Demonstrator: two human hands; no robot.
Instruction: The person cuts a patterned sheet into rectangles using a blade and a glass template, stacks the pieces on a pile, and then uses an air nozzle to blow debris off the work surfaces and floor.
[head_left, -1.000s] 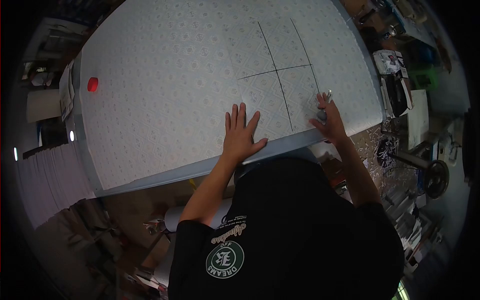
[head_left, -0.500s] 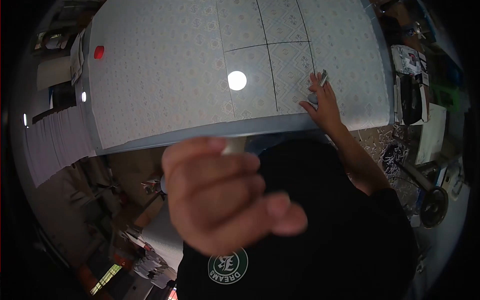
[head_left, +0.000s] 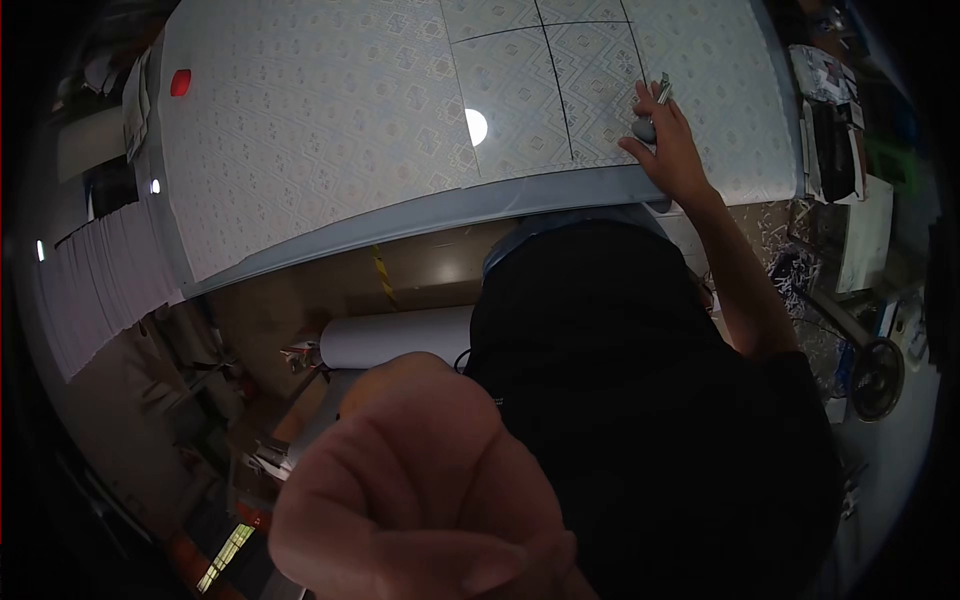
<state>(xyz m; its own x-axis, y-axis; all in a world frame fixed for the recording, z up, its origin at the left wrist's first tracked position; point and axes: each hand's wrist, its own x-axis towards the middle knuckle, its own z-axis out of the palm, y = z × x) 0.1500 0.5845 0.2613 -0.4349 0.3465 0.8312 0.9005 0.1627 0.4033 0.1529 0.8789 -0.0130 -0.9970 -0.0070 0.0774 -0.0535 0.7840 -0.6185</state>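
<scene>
My right hand (head_left: 680,155) rests on the patterned white sheet (head_left: 330,130), near the table's front edge. A small silver metal tool (head_left: 663,90) sticks out between its fingers, and a grey rounded piece (head_left: 644,130) shows between thumb and fingers; whether the two are joined is unclear. Dark lines cross the sheet beside this hand. Very close to the camera, at the bottom, my left hand (head_left: 420,480) is curled with its fingers closed; anything inside is hidden. It is off the table, in front of my black shirt.
A red object (head_left: 180,82) lies on the sheet at the far left. Hanging pale cloth (head_left: 110,270) is at the left table end. Below the table edge is a white roll (head_left: 400,338). Packages (head_left: 822,75) and a round-headed device (head_left: 877,378) stand at the right.
The view has shifted, so the table sits higher and the white roll shows. My left hand has moved down and turned, still curled. My right hand keeps its hold at the dark line.
</scene>
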